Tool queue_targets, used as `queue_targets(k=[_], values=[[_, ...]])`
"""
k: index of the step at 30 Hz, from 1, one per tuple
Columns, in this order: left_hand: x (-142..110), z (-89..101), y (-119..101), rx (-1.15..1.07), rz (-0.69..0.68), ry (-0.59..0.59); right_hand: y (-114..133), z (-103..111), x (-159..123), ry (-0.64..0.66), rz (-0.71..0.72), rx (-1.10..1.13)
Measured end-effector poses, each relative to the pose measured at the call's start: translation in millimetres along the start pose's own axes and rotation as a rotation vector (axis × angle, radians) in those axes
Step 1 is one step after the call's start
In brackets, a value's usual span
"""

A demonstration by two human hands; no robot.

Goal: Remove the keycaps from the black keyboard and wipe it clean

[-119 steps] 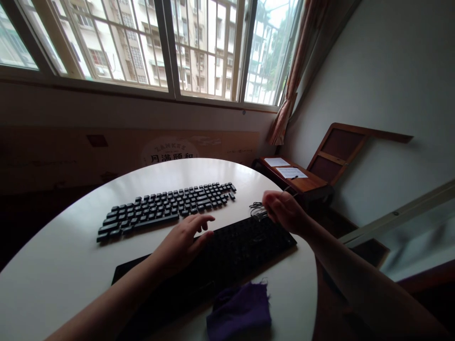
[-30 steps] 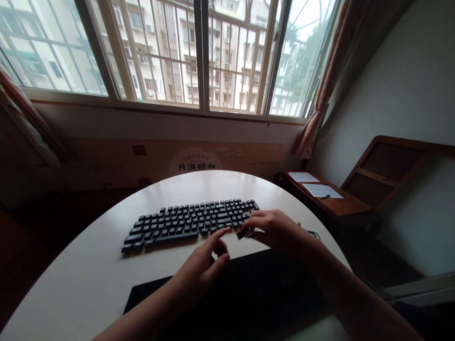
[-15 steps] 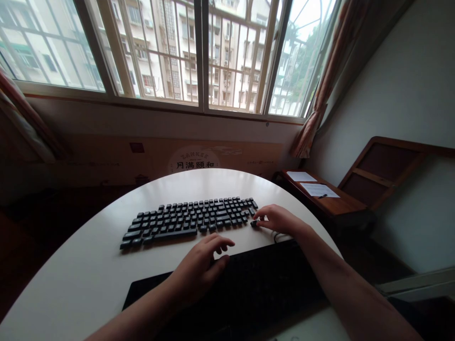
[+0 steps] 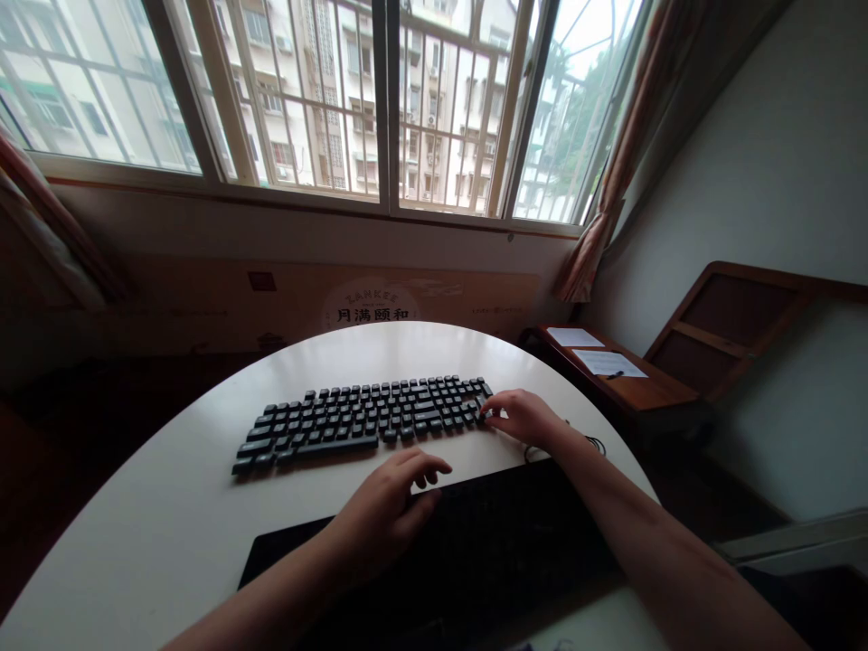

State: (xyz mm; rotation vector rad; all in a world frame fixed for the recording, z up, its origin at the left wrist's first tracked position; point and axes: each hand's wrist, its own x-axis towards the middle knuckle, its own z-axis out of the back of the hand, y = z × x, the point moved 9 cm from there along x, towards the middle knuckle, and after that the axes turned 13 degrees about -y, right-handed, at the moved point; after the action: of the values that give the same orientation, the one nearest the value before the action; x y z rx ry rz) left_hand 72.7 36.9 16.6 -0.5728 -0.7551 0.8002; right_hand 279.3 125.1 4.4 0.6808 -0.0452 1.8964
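Observation:
Loose black keycaps (image 4: 353, 425) lie in keyboard-like rows on the white round table (image 4: 169, 506). My right hand (image 4: 522, 419) is at the right end of these rows, with thumb and fingertips closed on a small black keycap (image 4: 482, 417) down at the tabletop. My left hand (image 4: 397, 497) hovers at or rests on the far edge of a black keyboard base (image 4: 502, 542); contact is hard to tell. Its fingers bend loosely, thumb apart, with nothing between them. Both forearms cover parts of the base, whose surface is too dark to make out.
A thin black cable (image 4: 535, 452) curls beyond the base, partly behind my right wrist. To the right, a low wooden table (image 4: 651, 389) carries sheets of paper (image 4: 610, 363) and a pen (image 4: 615, 375). A barred window (image 4: 386, 108) and curtains (image 4: 597, 244) are ahead.
My right hand has moved slightly away from me and left, bringing the keycap from just below the rows up to their right end. My left hand has barely moved.

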Motion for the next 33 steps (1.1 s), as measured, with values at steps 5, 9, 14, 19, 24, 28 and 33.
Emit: queue_targets(k=[5,9,14,19,24,28,33], values=[[1.7,-0.2,-1.2,0.008,-0.009,0.003,7.0,15.1,1.1,-0.073,0.004,-0.012],[2.5,-0.6,-4.2,0.033,-0.037,0.015,21.1,68.5,4.6,-0.263,-0.007,0.003],[2.3,-2.8,-12.0,0.059,-0.125,0.041,24.5,156.0,-14.6,-0.556,-0.105,0.106],[2.3,-8.2,-20.0,0.114,-0.247,0.077,2.2,159.4,-76.2,-0.363,-0.47,0.529],[-1.9,-18.0,-23.0,0.173,-0.331,0.153,1.0,125.6,-146.8,-0.152,-0.618,0.759],[-4.7,-21.0,-22.4,0.2,-0.364,0.166,-24.0,111.9,-180.5,-0.264,-0.759,0.753],[-4.9,-23.3,-19.1,0.223,-0.358,0.18,-36.8,99.6,-189.8,-0.345,-0.826,0.746]])
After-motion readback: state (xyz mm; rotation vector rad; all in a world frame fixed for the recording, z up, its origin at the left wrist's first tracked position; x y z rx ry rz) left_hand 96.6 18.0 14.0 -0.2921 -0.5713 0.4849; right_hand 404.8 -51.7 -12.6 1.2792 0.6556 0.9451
